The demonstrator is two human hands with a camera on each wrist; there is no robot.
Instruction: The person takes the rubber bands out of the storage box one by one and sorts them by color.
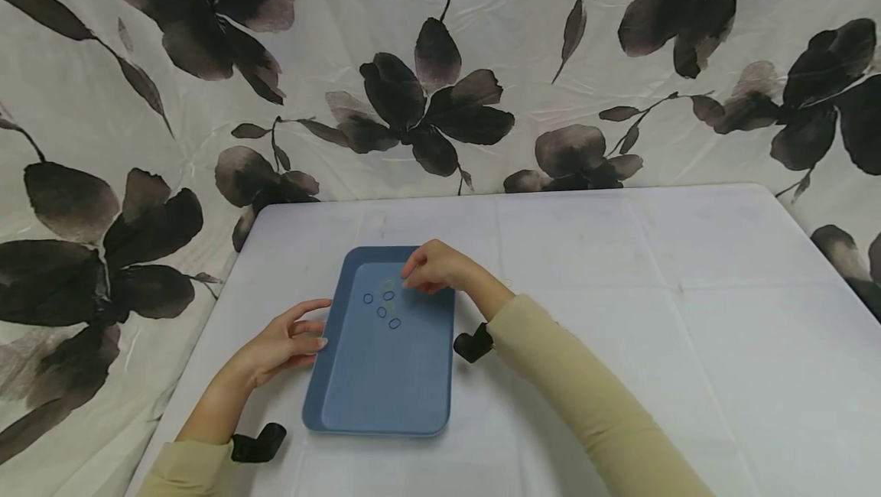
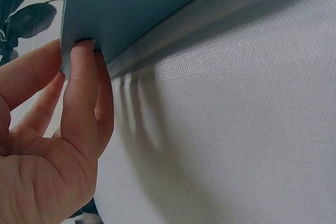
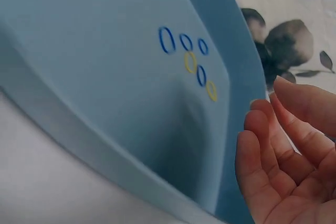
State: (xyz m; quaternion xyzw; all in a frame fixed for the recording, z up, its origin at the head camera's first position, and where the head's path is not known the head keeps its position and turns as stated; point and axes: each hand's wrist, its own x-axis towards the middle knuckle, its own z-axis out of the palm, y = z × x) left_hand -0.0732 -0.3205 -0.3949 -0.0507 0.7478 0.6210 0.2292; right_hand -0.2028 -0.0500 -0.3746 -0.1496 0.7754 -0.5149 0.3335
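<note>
A blue rectangular tray (image 1: 385, 382) lies on the white table. My left hand (image 1: 285, 340) touches its left side, fingertips and thumb against the rim and outer wall; the left wrist view has the thumb (image 2: 82, 77) pressed to that wall. Over the tray's far right part, my right hand (image 1: 437, 267) is held with loosely bent fingers. The right wrist view reveals nothing between its thumb and fingertips. Inside the tray lie several thin blue rings (image 3: 161, 41) and two yellow rings (image 3: 208, 90), grouped toward the far end, just left of the right hand.
Black devices (image 1: 473, 342) are strapped at both wrists. The white tablecloth (image 1: 619, 344) extends far to the right of the tray. A floral cloth (image 1: 310, 30) hangs behind the table. A small pale loop (image 1: 508, 283) lies on the table behind the right wrist.
</note>
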